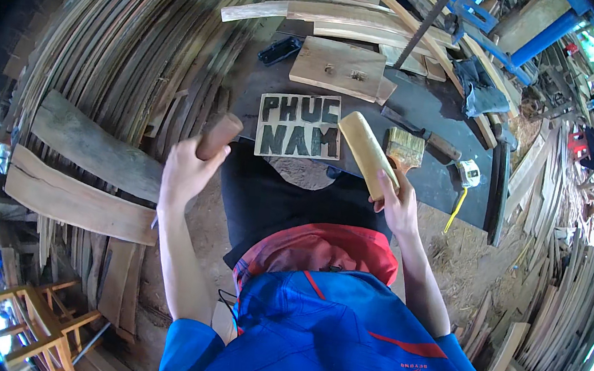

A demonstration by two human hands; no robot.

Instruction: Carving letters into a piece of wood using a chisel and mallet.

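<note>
My left hand [187, 174] is closed round a short, rounded brown wooden piece [220, 136], whose blunt end sticks up past my thumb. What the fist covers of it is hidden. My right hand [399, 204] grips the lower end of a pale, smooth, slightly curved wooden block [364, 149], which tilts up to the left. Between the two, on the dark tabletop [247, 106], lies a square wooden board [298, 127] with black painted lettering. Just beyond my right fingers rests what looks like a wide brush [405, 148]. My hands are apart.
A knife [420, 133] and a white tape measure [467, 173] with yellow tape drawn out lie to the right. Farther back are a thick plank [338, 66], a dark tray [280, 50] and a blue metal frame [548, 38]. Wood strips [131, 35] fill the left; a stool [46, 325] stands lower left.
</note>
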